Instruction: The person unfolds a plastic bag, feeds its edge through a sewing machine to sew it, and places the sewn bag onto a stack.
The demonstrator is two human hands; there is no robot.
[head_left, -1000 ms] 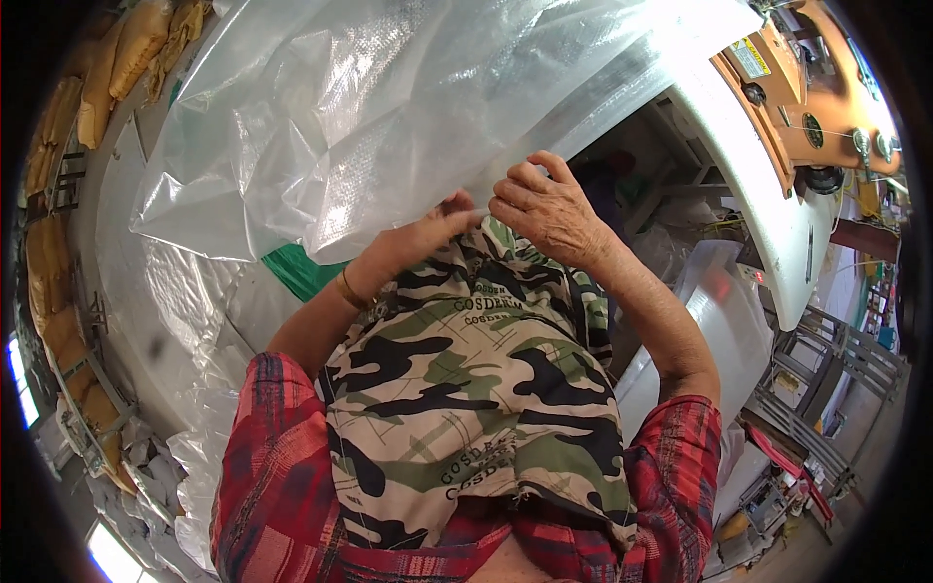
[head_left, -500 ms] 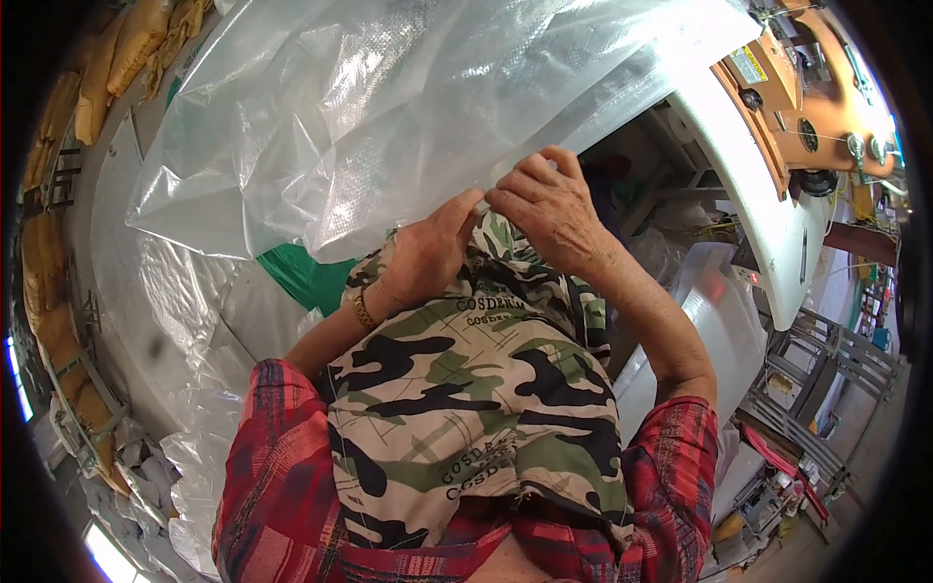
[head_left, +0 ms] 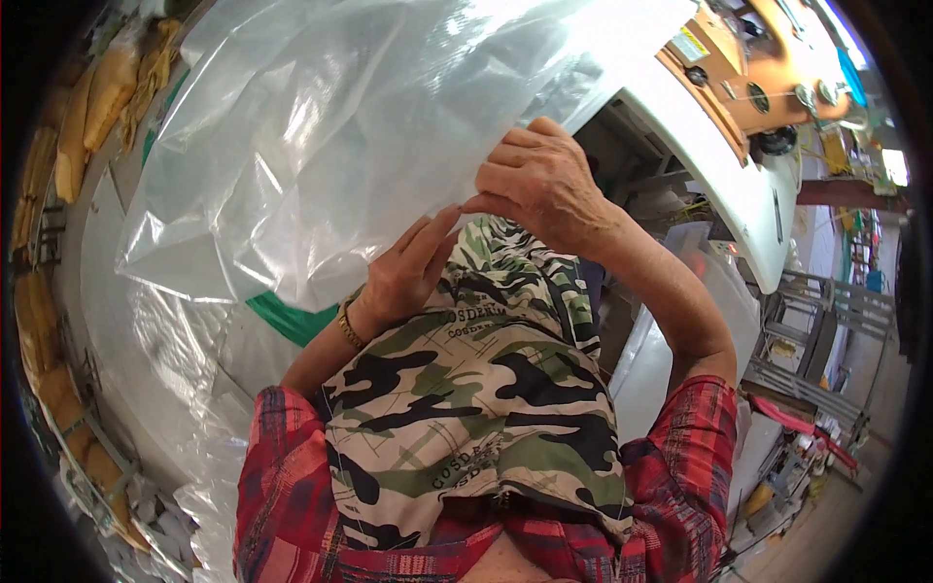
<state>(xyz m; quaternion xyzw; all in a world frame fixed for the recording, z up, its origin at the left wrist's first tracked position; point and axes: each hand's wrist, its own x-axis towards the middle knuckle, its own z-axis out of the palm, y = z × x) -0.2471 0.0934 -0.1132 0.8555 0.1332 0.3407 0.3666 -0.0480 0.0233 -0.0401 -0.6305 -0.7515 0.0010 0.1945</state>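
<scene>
At chest height, close under the camera, a large clear crinkled plastic bag (head_left: pixel 340 136), billowing up and leftward across the upper half of the view. Pinched at its lower edge by the right hand (head_left: pixel 539 185), thumb and fingers closed together on the film near the middle of the picture. Just below, the left hand (head_left: pixel 403 277), palm pressed flat against the same edge, fingers straight and loosely together, not visibly clamped on anything; a gold bracelet (head_left: pixel 347 325) at its wrist. Beneath both hands, a camouflage-patterned cloth in green, black and cream (head_left: pixel 476 408), draped over the chest between red plaid sleeves (head_left: pixel 690 457). Behind the bag on the left, a patch of green material (head_left: pixel 282 321). To the right, a white curved machine housing (head_left: pixel 729 185).
</scene>
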